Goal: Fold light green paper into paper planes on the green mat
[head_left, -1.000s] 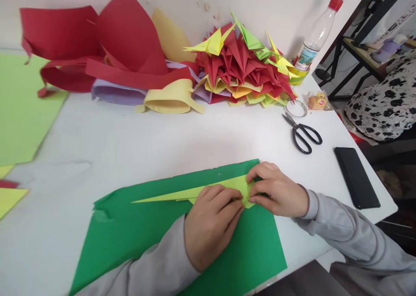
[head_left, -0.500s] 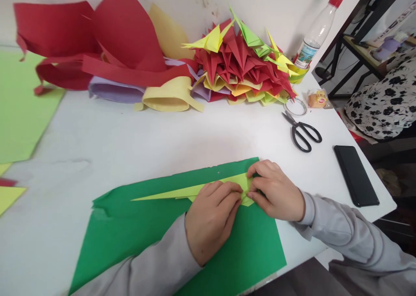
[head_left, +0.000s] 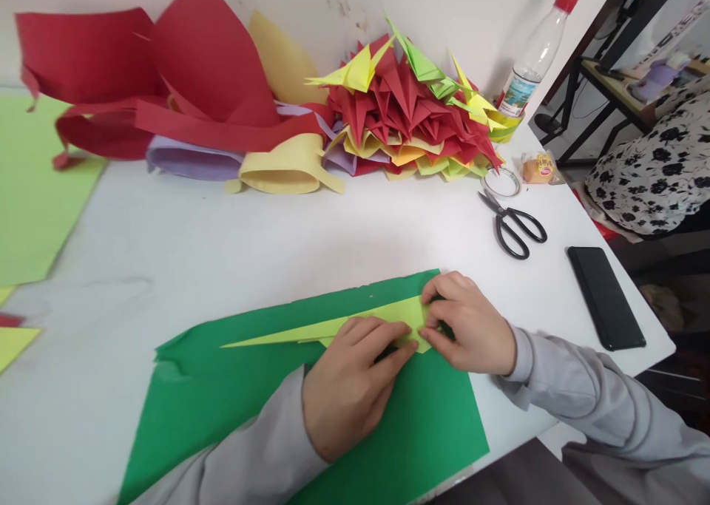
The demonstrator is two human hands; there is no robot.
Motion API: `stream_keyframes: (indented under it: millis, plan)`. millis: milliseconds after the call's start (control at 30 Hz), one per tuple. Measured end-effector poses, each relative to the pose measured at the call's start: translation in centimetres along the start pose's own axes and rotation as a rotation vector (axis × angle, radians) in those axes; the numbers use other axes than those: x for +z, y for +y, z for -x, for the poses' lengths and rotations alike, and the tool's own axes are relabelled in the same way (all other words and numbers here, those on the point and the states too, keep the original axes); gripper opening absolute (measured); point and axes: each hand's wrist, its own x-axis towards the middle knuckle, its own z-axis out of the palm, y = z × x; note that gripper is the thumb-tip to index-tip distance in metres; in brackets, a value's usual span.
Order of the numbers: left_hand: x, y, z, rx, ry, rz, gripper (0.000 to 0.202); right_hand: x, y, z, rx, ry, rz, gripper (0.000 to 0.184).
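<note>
A yellow-green folded paper (head_left: 327,326), long and tapering to a sharp point at its left, lies on a dark green sheet (head_left: 222,416). My left hand (head_left: 355,387) rests over its lower middle, with fingertips pressed on the paper and the thumb bent in close to its right part. My right hand (head_left: 471,324) pinches the paper's wide right end between thumb and curled fingers. The fingers of both hands cover part of the folds at that end.
Folded paper pieces (head_left: 404,106) and red paper forms (head_left: 211,61) line the wall behind. Scissors (head_left: 513,228), a tape roll (head_left: 502,182), a wrapped snack (head_left: 539,168), a phone (head_left: 606,298) and a bottle (head_left: 535,54) stand right. Light green sheets (head_left: 44,194) lie left. A person in a floral garment (head_left: 654,165) is beyond.
My left hand has shifted slightly left and down, its thumb now a little more apart from the fingers. My right hand keeps its pinch at the paper's end.
</note>
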Motion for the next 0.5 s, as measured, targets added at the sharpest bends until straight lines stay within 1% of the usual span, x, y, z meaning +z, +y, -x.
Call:
stream_keyframes:
  millis: [267, 333, 500]
  plan:
    - [0.5, -0.1, -0.1, 0.038, 0.022, -0.044, 0.028, -2.1, 1.5, -0.1, 0.050, -0.104, -0.045, 0.019]
    - [0.5, 0.0, -0.1, 0.033, 0.023, -0.045, 0.028, -2.2, 1.6, -0.1, 0.048, -0.117, -0.057, 0.018]
    - [0.2, 0.1, -0.2, 0.031, 0.025, -0.049, 0.028, -1.7, 1.2, -0.1, 0.060, -0.119, -0.003, 0.016]
